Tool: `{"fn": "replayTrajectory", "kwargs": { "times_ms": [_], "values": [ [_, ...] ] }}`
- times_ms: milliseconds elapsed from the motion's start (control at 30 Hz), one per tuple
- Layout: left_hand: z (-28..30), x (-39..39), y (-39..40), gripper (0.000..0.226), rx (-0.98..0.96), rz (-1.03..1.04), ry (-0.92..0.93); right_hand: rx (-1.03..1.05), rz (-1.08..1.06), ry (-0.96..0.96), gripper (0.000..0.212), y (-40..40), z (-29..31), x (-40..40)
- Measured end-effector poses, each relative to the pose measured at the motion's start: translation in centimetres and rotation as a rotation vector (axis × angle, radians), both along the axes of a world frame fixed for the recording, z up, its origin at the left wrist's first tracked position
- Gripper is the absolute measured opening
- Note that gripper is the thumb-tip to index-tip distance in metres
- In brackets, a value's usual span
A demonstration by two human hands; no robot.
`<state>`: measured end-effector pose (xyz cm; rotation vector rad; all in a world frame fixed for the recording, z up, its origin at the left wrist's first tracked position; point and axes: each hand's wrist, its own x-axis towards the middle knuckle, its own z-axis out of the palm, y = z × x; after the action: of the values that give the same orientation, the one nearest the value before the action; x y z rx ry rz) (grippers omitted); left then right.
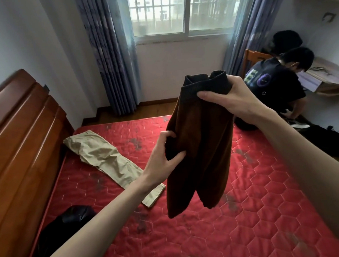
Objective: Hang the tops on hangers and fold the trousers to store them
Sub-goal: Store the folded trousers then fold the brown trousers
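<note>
Dark brown trousers (201, 142) hang in the air above the red mattress (249, 213), waistband up and both legs dangling. My right hand (236, 98) grips the ribbed waistband at the top. Lower down, my left hand (164, 156) pinches the left edge of the fabric at hip height. A beige pair of trousers (105, 158) lies flat and creased on the mattress to the left, running diagonally toward me. A dark garment (71, 219) sits bunched at the mattress's near left edge.
A tall wooden headboard (21, 147) lines the left side. A person in a dark shirt (275, 86) crouches at the far right by a wooden chair and a desk. Dark bags (324, 140) lie on the floor there. Window and blue curtains stand behind the bed.
</note>
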<state>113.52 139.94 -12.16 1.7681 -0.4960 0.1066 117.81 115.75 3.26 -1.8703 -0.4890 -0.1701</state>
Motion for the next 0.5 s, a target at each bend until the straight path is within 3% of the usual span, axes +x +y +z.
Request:
{"fn": "replayTrajectory", "kwargs": {
  "times_ms": [167, 333, 500],
  "values": [
    [-0.4, 0.0, 0.3, 0.063, -0.004, -0.003, 0.123, 0.014, 0.005, 0.017, 0.025, 0.3, -0.1, 0.0],
    [-0.8, 0.2, 1.0, 0.015, 0.034, -0.050, 0.086, 0.004, 0.021, 0.033, 0.022, 0.4, -0.6, 0.3],
    [0.3, 0.4, 2.4, 0.006, -0.043, 0.009, 0.013, 0.048, -0.056, -0.037, 0.011, -0.6, -0.8, 0.6]
  ]
}}
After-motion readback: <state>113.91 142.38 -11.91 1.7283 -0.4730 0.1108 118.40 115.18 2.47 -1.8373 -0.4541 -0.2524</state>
